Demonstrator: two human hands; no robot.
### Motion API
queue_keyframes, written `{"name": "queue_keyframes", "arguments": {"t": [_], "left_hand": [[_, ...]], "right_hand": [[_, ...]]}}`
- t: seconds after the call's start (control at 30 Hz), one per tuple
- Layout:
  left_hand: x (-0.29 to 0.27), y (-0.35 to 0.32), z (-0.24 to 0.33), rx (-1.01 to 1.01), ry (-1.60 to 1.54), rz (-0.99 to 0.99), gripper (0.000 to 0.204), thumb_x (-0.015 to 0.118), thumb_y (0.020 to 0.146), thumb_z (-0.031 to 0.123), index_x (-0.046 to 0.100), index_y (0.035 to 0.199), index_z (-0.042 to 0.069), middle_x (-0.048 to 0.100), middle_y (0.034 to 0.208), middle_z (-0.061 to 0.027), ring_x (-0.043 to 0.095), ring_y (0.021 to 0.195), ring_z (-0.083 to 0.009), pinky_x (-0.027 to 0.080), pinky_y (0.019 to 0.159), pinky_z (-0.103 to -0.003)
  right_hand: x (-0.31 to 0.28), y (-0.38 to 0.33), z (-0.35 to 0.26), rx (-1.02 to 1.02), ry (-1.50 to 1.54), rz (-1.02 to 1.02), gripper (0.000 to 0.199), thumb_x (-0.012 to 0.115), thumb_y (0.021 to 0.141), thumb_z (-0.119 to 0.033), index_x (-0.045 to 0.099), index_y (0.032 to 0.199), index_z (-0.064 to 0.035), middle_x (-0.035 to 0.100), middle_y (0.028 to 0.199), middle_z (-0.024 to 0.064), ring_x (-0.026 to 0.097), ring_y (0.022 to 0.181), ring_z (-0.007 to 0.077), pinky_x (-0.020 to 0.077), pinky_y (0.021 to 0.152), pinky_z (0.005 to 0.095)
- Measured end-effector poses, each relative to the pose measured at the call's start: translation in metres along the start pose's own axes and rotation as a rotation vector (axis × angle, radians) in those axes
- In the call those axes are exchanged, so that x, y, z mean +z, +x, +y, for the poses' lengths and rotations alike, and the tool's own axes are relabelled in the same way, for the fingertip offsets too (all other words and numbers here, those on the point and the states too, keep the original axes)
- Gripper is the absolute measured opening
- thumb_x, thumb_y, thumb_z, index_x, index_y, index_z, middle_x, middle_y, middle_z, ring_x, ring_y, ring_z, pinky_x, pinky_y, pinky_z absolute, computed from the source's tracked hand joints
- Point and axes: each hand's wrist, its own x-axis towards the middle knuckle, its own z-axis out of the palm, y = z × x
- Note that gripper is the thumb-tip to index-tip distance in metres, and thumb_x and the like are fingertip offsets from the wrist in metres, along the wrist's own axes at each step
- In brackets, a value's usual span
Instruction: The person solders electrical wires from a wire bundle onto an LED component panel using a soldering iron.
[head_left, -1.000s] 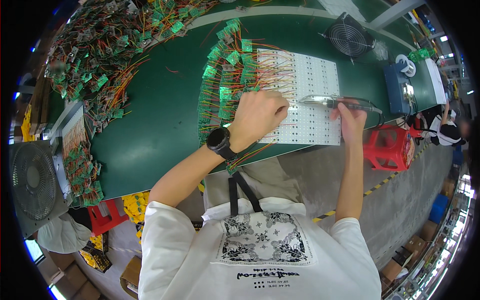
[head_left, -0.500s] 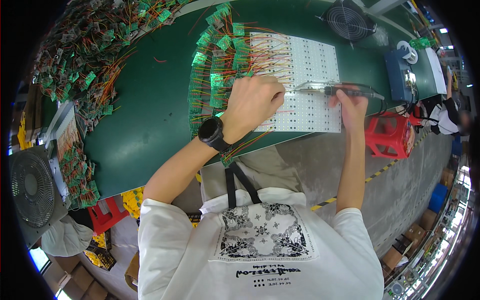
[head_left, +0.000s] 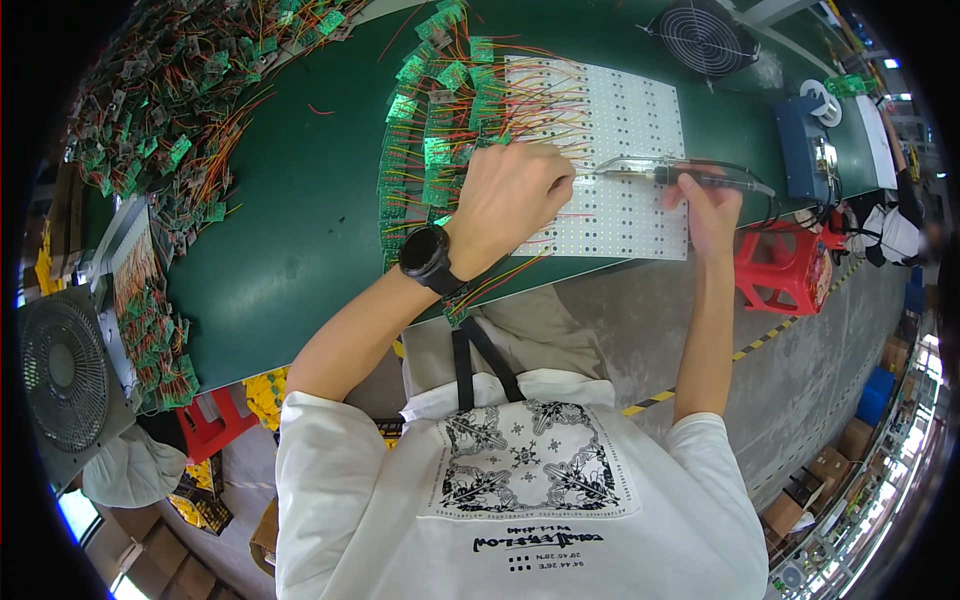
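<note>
My right hand (head_left: 710,210) grips a soldering iron (head_left: 665,173) by its dark handle, its metal tip pointing left toward the fingers of my other hand. Closed in a pinch, my left hand (head_left: 515,190) rests over the left part of a white panel (head_left: 650,235) dotted with rows of small spots. Whatever its fingertips hold is hidden behind the knuckles. Red and yellow wires (head_left: 545,105) run from columns of small green circuit boards (head_left: 437,152) onto the panel. Part of those boards lies under my left hand and wrist, which wears a black watch.
A big heap of wired circuit boards (head_left: 190,120) covers the table's far left. At the back right are a black round fan (head_left: 703,42), a blue box unit (head_left: 795,150) and a wire spool (head_left: 820,105). A red stool (head_left: 780,268) stands right; another fan (head_left: 62,365) is far left.
Both hands and the soldering iron have shifted slightly up relative to the panel. The grip of each hand looks the same.
</note>
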Motion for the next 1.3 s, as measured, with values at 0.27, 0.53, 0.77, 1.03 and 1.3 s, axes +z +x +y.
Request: {"name": "queue_keyframes", "arguments": {"t": [0.27,0.53,0.77,1.03,1.3], "left_hand": [[-0.001,0.001,0.000,-0.012,0.018,-0.010,0.007,0.067,0.078,0.011,0.071,0.078,0.005,0.063,0.069,-0.0078,0.061,0.060,-0.0285,0.047,0.053,-0.038],[-0.004,0.003,0.009,0.006,-0.150,0.144,0.014,0.066,0.087,0.020,0.070,0.087,0.006,0.065,0.079,-0.0065,0.062,0.063,-0.0281,0.047,0.054,-0.038],[-0.005,0.005,0.004,0.009,-0.185,-0.125,0.021,0.058,0.094,0.024,0.065,0.087,0.006,0.059,0.061,-0.0098,0.060,0.057,-0.0308,0.046,0.054,-0.040],[-0.017,0.004,0.003,0.189,-0.079,-0.230,0.027,0.054,0.095,0.024,0.065,0.080,0.005,0.056,0.058,-0.0155,0.055,0.053,-0.0342,0.043,0.053,-0.045],[-0.028,0.007,0.003,0.189,-0.191,-0.302,0.030,0.047,0.098,0.024,0.062,0.082,0.003,0.057,0.065,-0.0166,0.056,0.060,-0.0356,0.043,0.056,-0.045]], "right_hand": [[-0.011,0.001,0.010,0.003,0.059,0.058,0.024,0.063,0.088,-0.002,0.060,0.109,0.0083,0.066,0.095,0.0146,0.062,0.064,0.0197,0.0479,0.058,0.0304],[-0.007,0.008,0.001,0.117,0.187,0.140,0.021,0.064,0.089,-0.006,0.062,0.106,0.0073,0.066,0.075,0.0129,0.063,0.060,0.0189,0.0473,0.055,0.0277],[-0.009,0.005,0.001,0.120,0.185,0.105,0.020,0.064,0.090,-0.007,0.062,0.106,0.0060,0.067,0.075,0.0113,0.061,0.060,0.0181,0.0452,0.056,0.0284],[-0.010,0.005,0.000,0.137,0.169,0.114,0.021,0.064,0.090,-0.007,0.062,0.107,0.0057,0.067,0.074,0.0110,0.061,0.060,0.0176,0.0452,0.055,0.0275],[-0.006,0.003,-0.002,0.119,0.186,0.142,0.021,0.064,0.091,-0.008,0.062,0.106,0.0058,0.066,0.074,0.0107,0.060,0.059,0.0166,0.0444,0.055,0.0271]]}}
